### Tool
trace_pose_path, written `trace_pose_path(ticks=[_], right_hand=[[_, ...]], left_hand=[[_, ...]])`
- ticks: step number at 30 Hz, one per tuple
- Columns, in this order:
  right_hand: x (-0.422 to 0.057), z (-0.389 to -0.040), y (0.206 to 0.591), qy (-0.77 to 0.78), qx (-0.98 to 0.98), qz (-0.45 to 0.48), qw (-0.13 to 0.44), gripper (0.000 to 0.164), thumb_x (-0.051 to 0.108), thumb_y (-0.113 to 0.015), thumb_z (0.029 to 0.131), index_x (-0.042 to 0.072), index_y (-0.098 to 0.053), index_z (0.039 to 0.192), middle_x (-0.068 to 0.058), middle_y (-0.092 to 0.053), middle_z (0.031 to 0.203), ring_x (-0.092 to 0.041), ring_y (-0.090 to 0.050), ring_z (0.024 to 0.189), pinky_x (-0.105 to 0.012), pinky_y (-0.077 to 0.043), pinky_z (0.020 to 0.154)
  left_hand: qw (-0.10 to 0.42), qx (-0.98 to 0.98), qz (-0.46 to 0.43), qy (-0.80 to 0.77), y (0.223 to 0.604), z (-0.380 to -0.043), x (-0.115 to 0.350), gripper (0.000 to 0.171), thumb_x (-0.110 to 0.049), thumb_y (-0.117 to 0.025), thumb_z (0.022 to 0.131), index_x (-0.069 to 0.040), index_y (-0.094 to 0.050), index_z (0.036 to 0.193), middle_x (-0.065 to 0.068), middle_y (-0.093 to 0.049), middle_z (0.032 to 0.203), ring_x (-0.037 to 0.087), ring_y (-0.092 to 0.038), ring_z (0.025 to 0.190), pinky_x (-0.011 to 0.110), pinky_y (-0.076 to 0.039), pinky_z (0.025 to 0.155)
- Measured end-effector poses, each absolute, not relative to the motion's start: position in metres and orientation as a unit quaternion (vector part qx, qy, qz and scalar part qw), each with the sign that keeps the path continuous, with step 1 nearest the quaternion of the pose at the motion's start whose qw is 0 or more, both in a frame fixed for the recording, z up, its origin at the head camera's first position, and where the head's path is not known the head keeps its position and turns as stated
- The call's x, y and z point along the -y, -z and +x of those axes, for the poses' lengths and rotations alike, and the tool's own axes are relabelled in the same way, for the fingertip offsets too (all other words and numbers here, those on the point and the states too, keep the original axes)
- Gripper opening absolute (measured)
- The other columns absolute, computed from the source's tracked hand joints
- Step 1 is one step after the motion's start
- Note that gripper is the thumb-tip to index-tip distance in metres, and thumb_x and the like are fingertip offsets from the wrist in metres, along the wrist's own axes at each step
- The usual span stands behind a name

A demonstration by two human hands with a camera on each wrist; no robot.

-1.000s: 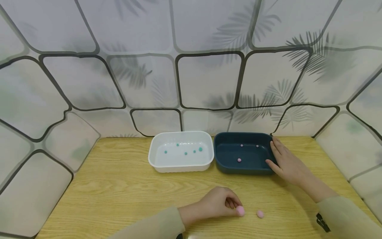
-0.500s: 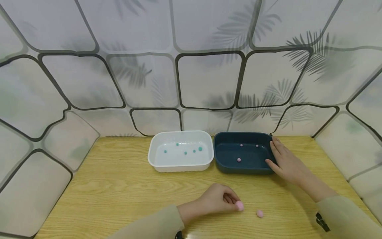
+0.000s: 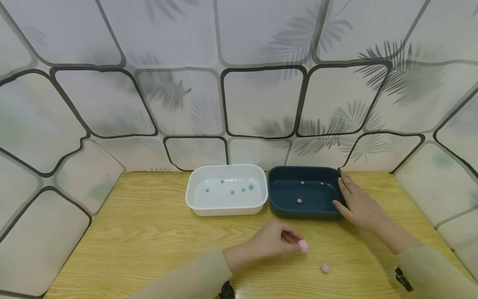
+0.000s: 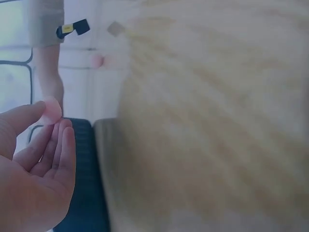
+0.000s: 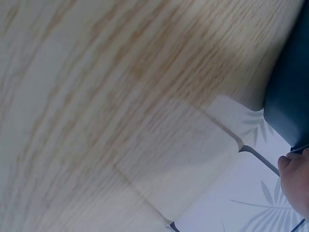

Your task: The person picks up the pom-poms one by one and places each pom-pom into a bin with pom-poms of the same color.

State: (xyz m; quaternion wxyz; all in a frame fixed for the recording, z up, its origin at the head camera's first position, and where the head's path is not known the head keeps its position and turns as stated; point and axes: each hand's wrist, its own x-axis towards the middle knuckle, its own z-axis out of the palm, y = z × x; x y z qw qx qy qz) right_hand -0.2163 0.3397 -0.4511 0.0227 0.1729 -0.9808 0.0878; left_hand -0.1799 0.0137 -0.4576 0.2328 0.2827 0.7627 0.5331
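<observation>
My left hand (image 3: 272,240) pinches a pink ball (image 3: 303,246) between thumb and fingertips, above the table in front of the dark blue tray (image 3: 305,214). In the left wrist view the same pink ball (image 4: 51,110) sits at the tip of the thumb. My right hand (image 3: 360,205) rests with fairly straight fingers on the right end of that tray. Three small pink balls lie inside it, one of them (image 3: 299,201) near the front. Another pink ball (image 3: 325,268) lies on the table, right of and nearer than my left hand.
A white tray (image 3: 226,210) stands directly left of the dark blue one, holding several small teal balls, the largest (image 3: 251,187) toward its right. Both trays stand near the back of the wooden table (image 3: 149,232), by a patterned wall (image 3: 261,101).
My left hand has risen from near the table and moved slightly away from me toward the dark blue tray, carrying the pink ball. The right hand stays on the tray.
</observation>
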Motion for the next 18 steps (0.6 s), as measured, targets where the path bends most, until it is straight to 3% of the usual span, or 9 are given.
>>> trace_pose_path(ticks=[18], right_hand=[[-0.342,-0.216,0.454,-0.091,0.979,0.176,0.038,0.085,0.040,-0.056,0.110,-0.016,-0.019,0.162,-0.037,-0.013,0.172,-0.053,-0.017,0.161,-0.068,-0.029,0.124]], left_hand=[[0.146,-0.781,0.311,-0.522,0.410,-0.212,-0.016,0.022,-0.016,-0.083,0.094,-0.005,-0.082,0.113,0.012,-0.081,0.112,-0.007,-0.066,0.081,0.013,-0.058,0.079]])
